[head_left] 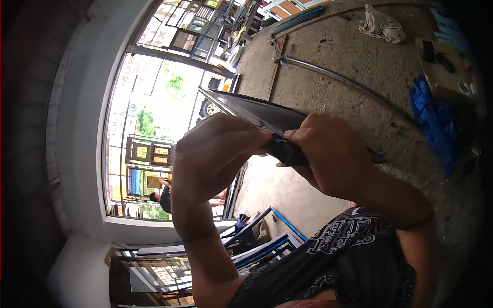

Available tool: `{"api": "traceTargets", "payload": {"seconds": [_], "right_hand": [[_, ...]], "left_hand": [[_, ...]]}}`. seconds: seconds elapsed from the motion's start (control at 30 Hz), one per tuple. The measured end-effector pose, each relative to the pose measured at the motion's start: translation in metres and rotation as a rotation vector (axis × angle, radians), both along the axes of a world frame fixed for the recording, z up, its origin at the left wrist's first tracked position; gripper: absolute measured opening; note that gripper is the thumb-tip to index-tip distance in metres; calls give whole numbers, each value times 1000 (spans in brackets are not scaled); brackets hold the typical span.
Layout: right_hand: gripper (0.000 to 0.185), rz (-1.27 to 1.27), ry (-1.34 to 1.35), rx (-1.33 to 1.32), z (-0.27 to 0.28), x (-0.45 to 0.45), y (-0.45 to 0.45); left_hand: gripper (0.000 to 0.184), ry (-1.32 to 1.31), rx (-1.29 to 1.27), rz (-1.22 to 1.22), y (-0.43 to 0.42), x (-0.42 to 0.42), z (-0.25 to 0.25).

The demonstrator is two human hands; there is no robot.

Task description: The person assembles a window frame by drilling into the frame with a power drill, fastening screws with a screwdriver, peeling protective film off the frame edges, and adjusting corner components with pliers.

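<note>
A long dark panel or strip (pixel 257 109), with a pale edge, slants across the middle of the view. My left hand (pixel 218 149) is at its near side, fingertips pinched together at a black piece (pixel 287 152) by the panel. My right hand (pixel 328 151) wraps round the black piece and the panel's right end, its thumb close to my left fingertips. The hands nearly meet, and the fingers partly hide where the panel and the black piece join.
The view is tilted sideways. On the concrete floor are a metal bar (pixel 328 76), a pale cloth (pixel 381 24), a blue cloth (pixel 436 120) and cardboard (pixel 446 72). Frames (pixel 262 251) lean below. Beyond the window, a person (pixel 165 199) is outside.
</note>
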State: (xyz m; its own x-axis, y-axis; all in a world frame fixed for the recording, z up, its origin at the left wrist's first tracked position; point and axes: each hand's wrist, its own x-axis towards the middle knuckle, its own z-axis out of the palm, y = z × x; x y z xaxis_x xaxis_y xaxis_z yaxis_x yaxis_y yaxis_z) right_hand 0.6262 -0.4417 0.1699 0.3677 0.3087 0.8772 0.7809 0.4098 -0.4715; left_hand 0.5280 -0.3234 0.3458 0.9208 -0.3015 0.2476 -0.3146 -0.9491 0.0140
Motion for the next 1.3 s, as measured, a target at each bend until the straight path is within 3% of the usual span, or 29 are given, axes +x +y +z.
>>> {"api": "traceTargets", "payload": {"seconds": [0.17,0.37,0.57,0.87,1.07,1.3], "right_hand": [[23,-22,26,-1,2,0,-1],[19,-18,49,40,0,2,3],[18,-41,30,34,2,4,1],[18,-56,34,53,3,6,2],[18,-44,40,57,3,7,1],[19,-35,50,62,2,8,4]], "left_hand": [[22,-13,83,47,-3,2,0],[20,51,-121,96,4,9,-3],[22,77,-92,38,2,13,1],[24,99,-242,74,3,16,0],[24,98,-229,52,5,16,-2],[28,-75,-27,80,-7,11,-13]]}}
